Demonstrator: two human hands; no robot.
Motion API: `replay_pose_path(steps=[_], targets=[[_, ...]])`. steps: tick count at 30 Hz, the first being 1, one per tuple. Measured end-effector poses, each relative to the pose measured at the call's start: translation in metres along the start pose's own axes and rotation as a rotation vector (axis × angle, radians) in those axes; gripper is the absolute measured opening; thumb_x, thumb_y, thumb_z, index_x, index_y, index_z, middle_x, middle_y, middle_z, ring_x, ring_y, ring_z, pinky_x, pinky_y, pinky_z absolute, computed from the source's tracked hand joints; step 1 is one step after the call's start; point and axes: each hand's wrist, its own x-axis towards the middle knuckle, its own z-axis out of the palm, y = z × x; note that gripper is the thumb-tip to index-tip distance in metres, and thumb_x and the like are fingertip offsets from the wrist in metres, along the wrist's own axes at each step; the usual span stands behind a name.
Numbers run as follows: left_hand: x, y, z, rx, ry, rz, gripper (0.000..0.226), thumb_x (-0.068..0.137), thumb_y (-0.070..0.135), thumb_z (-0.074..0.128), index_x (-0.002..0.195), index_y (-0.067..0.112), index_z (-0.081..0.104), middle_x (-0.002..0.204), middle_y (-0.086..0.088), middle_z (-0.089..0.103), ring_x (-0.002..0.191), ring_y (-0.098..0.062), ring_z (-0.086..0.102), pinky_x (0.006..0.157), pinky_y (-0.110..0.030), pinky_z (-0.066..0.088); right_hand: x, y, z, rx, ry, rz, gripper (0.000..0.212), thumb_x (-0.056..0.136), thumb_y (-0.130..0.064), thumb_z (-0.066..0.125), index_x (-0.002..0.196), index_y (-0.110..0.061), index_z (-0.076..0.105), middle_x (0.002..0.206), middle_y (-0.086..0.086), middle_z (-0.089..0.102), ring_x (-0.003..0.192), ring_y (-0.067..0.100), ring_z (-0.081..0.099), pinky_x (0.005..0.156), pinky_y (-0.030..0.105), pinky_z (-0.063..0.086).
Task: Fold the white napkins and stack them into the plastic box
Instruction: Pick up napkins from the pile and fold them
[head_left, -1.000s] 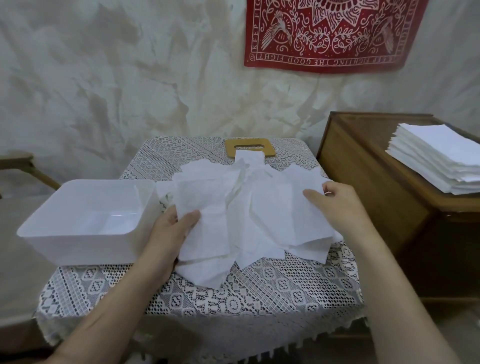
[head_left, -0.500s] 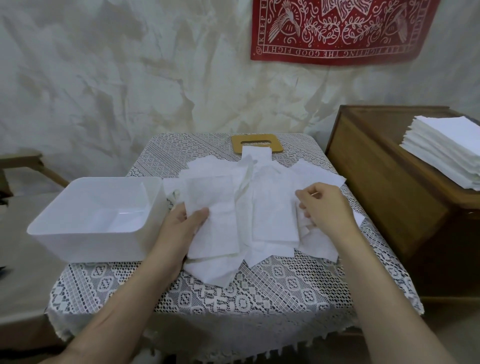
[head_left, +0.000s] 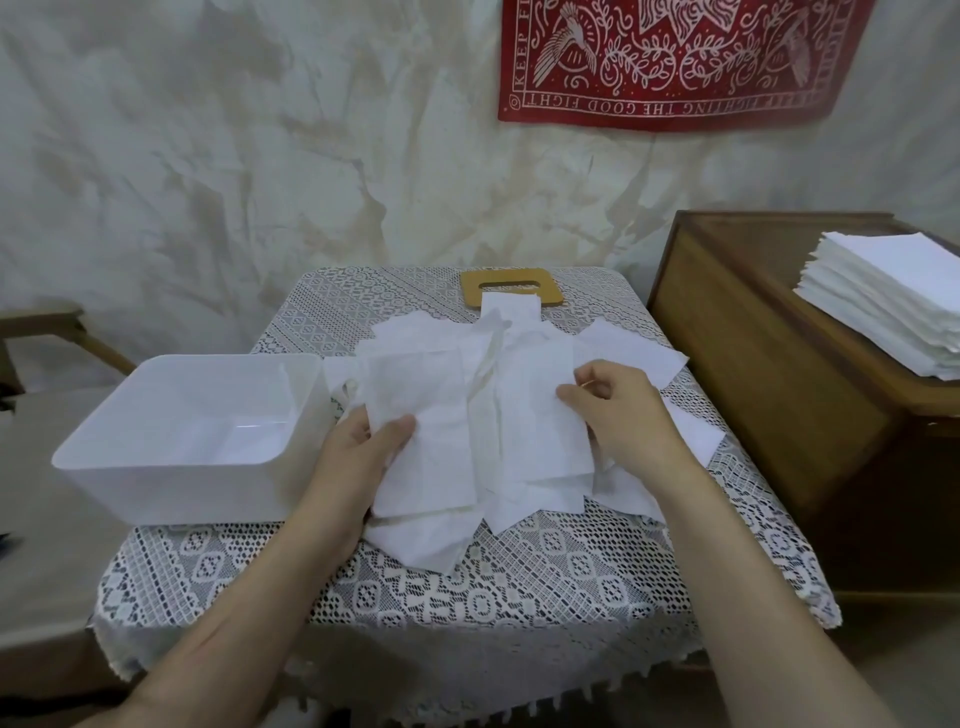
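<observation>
Head view: loose napkins (head_left: 498, 415) lie in a crumpled, overlapping heap on the middle of the lace-covered table (head_left: 493, 587), both hands on them. Left hand (head_left: 363, 447) sits at the heap's left edge, thumb laid on top of a sheet and fingers tucked out of sight beneath it, gripping that sheet. Right hand (head_left: 618, 410) is on the heap's right side, fingers curled, pinching the edge of another sheet between thumb and fingertips. Plastic box (head_left: 171, 488), white, stands at the table's left edge, just beside the left hand and touching the heap's left fringe; no napkins inside it. A tan wooden frame (head_left: 511, 291) lies at the table's far edge with a napkin end passing through its slot. To the right, a wooden cabinet (head_left: 753, 364) carries a neat stack of napkins (head_left: 893, 306), well apart from the hands. Writing: a red cloth (head_left: 675, 57) on the wall reads, upside down along its lower border, "THE GOOD FIGHT"; "KEEP" runs along the left edge; the remaining words are too blurred to read.
</observation>
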Motion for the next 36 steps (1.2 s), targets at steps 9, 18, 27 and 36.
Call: replay_pose_path(steps=[9, 18, 27, 36], targets=[[0.002, -0.001, -0.001, -0.069, -0.028, -0.024, 0.026, 0.101, 0.018, 0.061, 0.126, 0.011, 0.064, 0.115, -0.009, 0.078, 0.106, -0.031, 0.074, 0.093, -0.050, 0.058, -0.008, -0.002, -0.007, 0.261, -0.085, 0.167, 0.016, 0.093, -0.025, 0.069, 0.090, -0.011, 0.063, 0.098, 0.020, 0.074, 0.082, 0.033, 0.070, 0.074, 0.044, 0.053], [0.005, -0.005, 0.000, -0.076, -0.026, -0.025, 0.026, 0.103, 0.022, 0.060, 0.128, 0.015, 0.064, 0.117, -0.008, 0.077, 0.111, -0.033, 0.072, 0.099, -0.057, 0.055, -0.003, 0.002, -0.011, -0.032, -0.007, 0.089, 0.016, 0.093, -0.026, 0.070, 0.081, -0.016, 0.067, 0.076, 0.005, 0.072, 0.071, 0.024, 0.061, 0.066, 0.033, 0.042], [0.002, -0.001, 0.006, -0.167, -0.057, -0.066, 0.030, 0.105, 0.027, 0.054, 0.131, 0.015, 0.063, 0.121, -0.006, 0.076, 0.115, -0.027, 0.071, 0.101, -0.048, 0.054, -0.027, -0.047, 0.009, 0.504, -0.086, 0.054, 0.005, 0.098, -0.015, 0.064, 0.098, -0.015, 0.070, 0.086, 0.003, 0.078, 0.064, 0.013, 0.070, 0.050, 0.020, 0.051], [0.002, 0.000, 0.012, -0.247, -0.067, -0.111, 0.039, 0.107, 0.040, 0.050, 0.137, 0.018, 0.060, 0.129, -0.001, 0.073, 0.122, -0.019, 0.068, 0.112, -0.048, 0.047, -0.025, -0.035, 0.053, 0.005, -0.025, -0.047, 0.030, 0.079, -0.047, 0.062, 0.082, -0.018, 0.065, 0.069, 0.004, 0.067, 0.073, 0.029, 0.061, 0.069, 0.045, 0.053]])
